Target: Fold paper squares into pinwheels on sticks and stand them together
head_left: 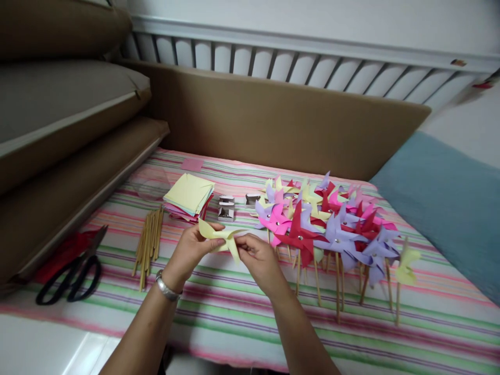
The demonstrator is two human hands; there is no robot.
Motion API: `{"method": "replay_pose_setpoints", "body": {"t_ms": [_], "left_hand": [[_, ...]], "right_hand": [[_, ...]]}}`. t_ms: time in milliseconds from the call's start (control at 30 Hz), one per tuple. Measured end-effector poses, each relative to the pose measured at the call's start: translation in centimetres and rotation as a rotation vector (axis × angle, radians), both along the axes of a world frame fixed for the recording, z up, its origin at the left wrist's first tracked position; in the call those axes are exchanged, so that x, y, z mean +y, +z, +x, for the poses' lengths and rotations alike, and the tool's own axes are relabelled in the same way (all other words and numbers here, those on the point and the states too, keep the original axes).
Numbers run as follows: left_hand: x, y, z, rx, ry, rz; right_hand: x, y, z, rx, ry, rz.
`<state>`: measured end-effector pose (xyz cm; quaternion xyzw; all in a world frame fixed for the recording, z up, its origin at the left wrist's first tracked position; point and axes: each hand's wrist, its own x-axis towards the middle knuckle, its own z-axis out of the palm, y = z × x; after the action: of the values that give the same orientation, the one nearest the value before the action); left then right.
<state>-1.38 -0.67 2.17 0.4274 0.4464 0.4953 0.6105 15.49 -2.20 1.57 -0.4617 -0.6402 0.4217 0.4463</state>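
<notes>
A pale yellow paper pinwheel (224, 237), its blades folded toward the middle, is held up over the striped cloth (234, 307). My left hand (191, 250) pinches it from the left, thumb pressed near its centre. From the right, the closed fingers of my right hand (255, 258) grip one of its blades. No stick shows on this pinwheel. Just beyond my left hand lies a stack of coloured paper squares (189, 194), yellow on top. Small open boxes (226, 209) stand behind the pinwheel, their contents too small to make out.
Many finished pinwheels (338, 237) on sticks spread across the right side. A bundle of wooden sticks (148, 242) lies left of my left hand. Black-handled scissors (78, 276) rest on red paper at the far left. A brown board (265, 120) stands behind; cushions (74, 151) are stacked left.
</notes>
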Motion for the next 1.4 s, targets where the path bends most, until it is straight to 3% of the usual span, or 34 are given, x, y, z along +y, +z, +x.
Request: {"method": "replay_pose_setpoints", "body": {"t_ms": [233, 433, 600, 767, 967, 1100, 1233, 1400], "left_hand": [[0.7, -0.2, -0.4, -0.082, 0.079, 0.008], [0.9, -0.3, -1.3, -0.156, 0.166, -0.013], [-0.5, 0.6, -0.8, -0.155, 0.173, -0.086], [-2.9, 2.1, 1.3, -0.116, 0.096, -0.088], [-4.9, 3.1, 4.1, 0.043, 0.011, -0.137], [-6.3, 3.3, 6.7, 0.105, -0.041, -0.010], [-7.4, 0.9, 6.9, 0.379, 0.106, 0.089], [-7.1, -5.2, 2.2, 0.851, 0.111, 0.344]], "right_hand": [[0.3, -0.5, -0.1, 0.057, 0.012, -0.131], [-1.1, -1.2, 1.6, -0.075, -0.052, -0.255], [-4.5, -0.9, 4.0, -0.276, -0.100, -0.201], [-9.2, -0.3, 6.5, -0.453, -0.205, -0.074], [-14.1, 0.2, 8.9, -0.476, -0.352, -0.060], [-16.3, 0.5, 11.2, -0.399, -0.446, -0.033], [-17.9, 0.8, 16.4, -0.327, -0.563, -0.033], [-19.0, 0.5, 26.6, -0.282, -0.768, -0.125]]}}
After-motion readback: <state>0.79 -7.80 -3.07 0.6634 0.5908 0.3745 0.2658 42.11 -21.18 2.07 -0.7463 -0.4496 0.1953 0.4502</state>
